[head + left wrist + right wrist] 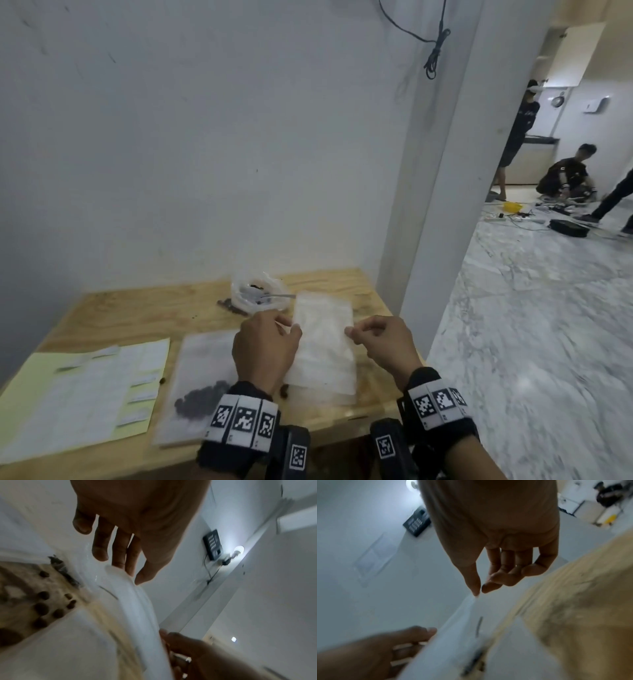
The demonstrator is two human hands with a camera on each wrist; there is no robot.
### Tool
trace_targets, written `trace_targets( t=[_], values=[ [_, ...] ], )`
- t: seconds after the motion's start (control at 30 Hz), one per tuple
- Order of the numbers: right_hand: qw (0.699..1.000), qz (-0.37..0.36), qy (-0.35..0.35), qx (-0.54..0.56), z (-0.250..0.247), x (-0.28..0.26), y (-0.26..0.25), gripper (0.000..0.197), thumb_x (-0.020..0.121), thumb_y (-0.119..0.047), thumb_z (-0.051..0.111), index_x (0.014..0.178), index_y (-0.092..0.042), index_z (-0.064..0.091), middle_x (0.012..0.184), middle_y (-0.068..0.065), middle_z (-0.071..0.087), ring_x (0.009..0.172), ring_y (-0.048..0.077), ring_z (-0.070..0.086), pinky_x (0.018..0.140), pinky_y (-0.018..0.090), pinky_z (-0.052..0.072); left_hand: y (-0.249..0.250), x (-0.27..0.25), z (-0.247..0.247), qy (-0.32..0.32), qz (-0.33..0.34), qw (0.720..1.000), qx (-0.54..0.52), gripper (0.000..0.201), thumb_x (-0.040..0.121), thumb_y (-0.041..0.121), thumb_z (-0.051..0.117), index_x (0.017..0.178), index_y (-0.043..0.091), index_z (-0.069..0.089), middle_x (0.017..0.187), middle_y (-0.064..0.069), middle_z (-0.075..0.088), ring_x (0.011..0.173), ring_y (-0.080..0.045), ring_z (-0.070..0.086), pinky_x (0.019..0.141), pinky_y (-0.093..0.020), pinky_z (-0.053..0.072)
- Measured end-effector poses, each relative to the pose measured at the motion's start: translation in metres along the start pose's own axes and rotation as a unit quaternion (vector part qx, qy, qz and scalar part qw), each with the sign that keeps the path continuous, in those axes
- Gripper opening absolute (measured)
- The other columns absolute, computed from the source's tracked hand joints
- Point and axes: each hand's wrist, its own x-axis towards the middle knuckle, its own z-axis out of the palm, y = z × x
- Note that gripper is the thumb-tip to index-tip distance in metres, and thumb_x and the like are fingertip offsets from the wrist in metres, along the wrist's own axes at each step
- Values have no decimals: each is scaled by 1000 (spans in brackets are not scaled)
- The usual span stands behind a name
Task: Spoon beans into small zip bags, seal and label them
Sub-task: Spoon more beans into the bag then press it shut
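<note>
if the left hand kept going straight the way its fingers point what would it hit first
Most likely the plastic tub of beans with the spoon in it, just beyond the left hand, which pinches the empty bag. Depth is unclear; it might pass over the tub to the wall.

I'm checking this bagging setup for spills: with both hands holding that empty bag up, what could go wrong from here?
1. The left hand and right hand only pinch the empty zip bag by its side edges; it could slip or buckle when opened.
2. Loose beans already lie on the table; a sweeping wrist may scatter them.
3. The filled bag lies near the table's front edge and might get nudged off.
</note>
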Motion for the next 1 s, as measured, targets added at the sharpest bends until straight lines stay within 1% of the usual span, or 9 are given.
trace_targets(
  t=[0.13, 0.3, 0.4, 0.5, 0.6, 0.7, 0.8, 0.9, 1.0],
  values=[
    [990, -31, -77, 110, -8, -25, -21, 27, 87, -28, 78, 90, -2, 72, 72, -1, 68, 59, 9, 54, 56, 17, 47, -5, -6, -31, -7, 12, 990, -142, 9, 82, 33, 76, 78, 26, 71, 69, 9, 69, 68, -5, 65, 59, -19, 49],
    [964, -143, -187, 124, -4, -68, -53, 23, 88, -24, 76, 87, -2, 69, 76, 4, 65, 64, 9, 57, 63, 19, 50, -14, -22, -75, -59, 29, 958, -279, 12, 86, 36, 71, 89, 25, 73, 81, 3, 74, 78, -14, 69, 69, -26, 52],
    [951, -171, -227, 126, 5, -90, -70, 22, 88, -23, 76, 89, -2, 69, 83, 15, 67, 69, 10, 59, 66, 24, 52, -18, -31, -103, -66, 14, 943, -327, 8, 87, 28, 71, 86, 21, 74, 82, -1, 75, 77, -20, 69, 64, -28, 53],
    [945, -208, -220, 124, 16, -105, -87, 24, 89, -27, 73, 95, -4, 72, 89, 14, 70, 71, 13, 61, 69, 28, 51, -26, -39, -130, -115, 22, 940, -321, 12, 87, 28, 71, 81, 18, 73, 84, -3, 75, 80, -22, 70, 73, -40, 54],
    [934, -259, -224, 98, 22, -113, -104, 14, 93, -21, 70, 88, -10, 76, 79, -1, 71, 69, 9, 61, 65, 25, 50, -34, -47, -145, -143, 57, 948, -278, 10, 87, 30, 69, 82, 23, 73, 80, 1, 73, 77, -10, 67, 77, -37, 51],
    [929, -283, -229, 61, 29, -121, -115, 12, 93, -21, 71, 86, -15, 79, 83, 1, 75, 71, 25, 64, 65, 38, 52, -43, -51, -157, -131, 77, 959, -239, 10, 87, 35, 68, 79, 29, 69, 77, 6, 71, 73, -6, 63, 73, -32, 46],
    [927, -272, -252, 52, 33, -131, -121, 14, 94, -21, 70, 87, -14, 81, 83, 6, 76, 72, 34, 64, 67, 44, 53, -50, -52, -170, -137, 86, 962, -219, 14, 87, 39, 68, 88, 26, 71, 84, 7, 72, 74, -11, 61, 74, -39, 47],
    [932, -265, -237, 63, 42, -138, -124, 14, 94, -18, 71, 86, -18, 83, 81, 3, 78, 74, 38, 65, 67, 46, 54, -57, -50, -173, -74, 95, 974, -189, 21, 82, 43, 71, 99, 30, 66, 96, 14, 66, 84, -3, 55, 72, -28, 43],
    [946, -268, -162, 86, 56, -142, -122, 8, 89, -19, 76, 86, -21, 84, 80, 0, 78, 73, 35, 66, 68, 50, 56, -54, -51, -167, 99, 103, 984, -108, 36, 73, 50, 73, 96, 30, 54, 97, 16, 53, 93, -6, 44, 74, -17, 37]
  ],
)
